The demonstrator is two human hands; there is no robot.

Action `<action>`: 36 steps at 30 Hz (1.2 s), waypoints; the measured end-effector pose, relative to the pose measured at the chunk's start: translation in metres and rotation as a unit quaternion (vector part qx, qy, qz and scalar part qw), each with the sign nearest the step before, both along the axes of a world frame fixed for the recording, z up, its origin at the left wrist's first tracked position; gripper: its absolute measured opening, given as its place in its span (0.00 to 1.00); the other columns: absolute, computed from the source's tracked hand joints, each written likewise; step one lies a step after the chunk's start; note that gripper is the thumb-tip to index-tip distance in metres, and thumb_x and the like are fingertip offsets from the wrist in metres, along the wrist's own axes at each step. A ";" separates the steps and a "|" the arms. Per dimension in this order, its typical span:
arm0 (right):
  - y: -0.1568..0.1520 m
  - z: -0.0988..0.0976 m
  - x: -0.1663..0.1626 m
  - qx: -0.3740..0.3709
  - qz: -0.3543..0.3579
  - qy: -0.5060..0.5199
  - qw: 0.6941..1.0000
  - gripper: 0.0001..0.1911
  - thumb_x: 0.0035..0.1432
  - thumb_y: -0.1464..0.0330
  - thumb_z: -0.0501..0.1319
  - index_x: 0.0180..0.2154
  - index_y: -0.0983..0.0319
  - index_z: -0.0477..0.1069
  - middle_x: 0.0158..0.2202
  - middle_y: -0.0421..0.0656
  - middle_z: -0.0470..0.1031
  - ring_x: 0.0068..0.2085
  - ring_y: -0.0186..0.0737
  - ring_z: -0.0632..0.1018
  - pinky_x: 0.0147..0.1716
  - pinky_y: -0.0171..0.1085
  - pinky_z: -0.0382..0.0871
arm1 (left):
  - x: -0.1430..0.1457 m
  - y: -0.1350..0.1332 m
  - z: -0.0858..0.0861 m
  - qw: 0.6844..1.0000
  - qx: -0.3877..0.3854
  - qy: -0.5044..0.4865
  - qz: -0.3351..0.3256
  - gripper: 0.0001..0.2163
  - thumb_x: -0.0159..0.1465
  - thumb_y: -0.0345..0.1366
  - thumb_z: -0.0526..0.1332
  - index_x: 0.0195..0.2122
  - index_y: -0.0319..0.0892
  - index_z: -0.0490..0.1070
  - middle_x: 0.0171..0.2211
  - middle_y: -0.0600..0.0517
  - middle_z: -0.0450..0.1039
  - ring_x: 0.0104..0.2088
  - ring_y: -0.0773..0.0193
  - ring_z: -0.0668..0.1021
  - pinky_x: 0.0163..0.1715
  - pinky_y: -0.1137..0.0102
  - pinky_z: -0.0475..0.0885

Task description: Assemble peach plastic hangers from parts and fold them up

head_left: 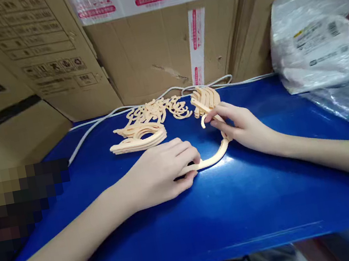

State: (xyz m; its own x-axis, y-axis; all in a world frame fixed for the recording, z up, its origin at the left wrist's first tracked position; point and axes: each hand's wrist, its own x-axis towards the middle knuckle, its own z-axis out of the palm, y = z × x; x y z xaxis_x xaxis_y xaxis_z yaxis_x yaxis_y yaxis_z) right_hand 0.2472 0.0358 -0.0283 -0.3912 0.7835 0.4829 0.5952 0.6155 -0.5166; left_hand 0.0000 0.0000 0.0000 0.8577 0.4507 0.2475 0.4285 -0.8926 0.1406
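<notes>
A glossy blue tabletop (pixel 237 218) runs beneath a nested stack of curved cream pieces (pixel 139 143), with a large cardboard box (pixel 152 44) standing behind that stack, sealed with white tape printed in red. Another printed box (pixel 39 33) rises to the stack's left and rear. A white cable (pixel 253 79) loops across the surface behind the stack, and a clear plastic bag (pixel 319 51) with a printed label sits far to its right.

Just behind the stack and slightly right lies a loose heap of thin curled cream pieces (pixel 156 111). Farther right of the stack is a row of ribbed cream pieces (pixel 211 96), partly covered by the right hand (pixel 241 124).

In front of the stack and to its right, the left hand (pixel 166 170) pinches one end of a curved cream piece (pixel 215 159) between thumb and fingers. The right hand, farther right of the stack, has its fingertips closed around a straight cream part (pixel 200 105) beside a small cream hook (pixel 203 122). The curved piece's other end reaches up to the right hand; whether these parts are joined, I cannot tell.
</notes>
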 end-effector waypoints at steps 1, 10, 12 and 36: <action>0.000 0.000 0.000 -0.002 0.005 0.002 1.000 0.07 0.64 0.73 0.54 0.40 0.61 0.71 0.37 0.43 0.70 0.35 0.37 0.72 0.36 0.37 0.65 | 0.000 -0.001 0.000 1.000 0.002 0.000 0.000 0.06 0.65 0.29 0.55 0.41 0.39 0.70 0.38 0.52 0.73 0.38 0.63 0.73 0.38 0.67 0.66; -0.003 -0.001 0.000 -0.001 0.055 -0.043 0.998 0.03 0.64 0.73 0.55 0.39 0.60 0.67 0.38 0.42 0.73 0.39 0.38 0.73 0.39 0.36 0.65 | -0.001 0.000 -0.002 1.000 0.019 -0.010 -0.019 0.06 0.66 0.28 0.54 0.39 0.41 0.70 0.46 0.50 0.72 0.44 0.62 0.72 0.45 0.67 0.66; -0.004 -0.001 0.000 0.019 0.066 -0.070 0.995 0.03 0.64 0.73 0.55 0.38 0.61 0.66 0.37 0.42 0.73 0.39 0.38 0.72 0.39 0.36 0.64 | -0.001 0.000 -0.001 0.999 0.028 -0.016 -0.018 0.06 0.66 0.28 0.54 0.38 0.41 0.71 0.48 0.50 0.71 0.46 0.62 0.71 0.46 0.66 0.65; -0.018 0.005 0.000 0.067 0.196 -0.108 0.972 0.14 0.68 0.69 0.52 0.53 0.62 0.64 0.46 0.45 0.77 0.43 0.35 0.78 0.42 0.32 0.69 | 0.002 -0.005 -0.009 0.996 0.060 0.015 -0.058 0.16 0.66 0.19 0.50 0.51 0.39 0.67 0.53 0.53 0.73 0.58 0.60 0.67 0.58 0.66 0.63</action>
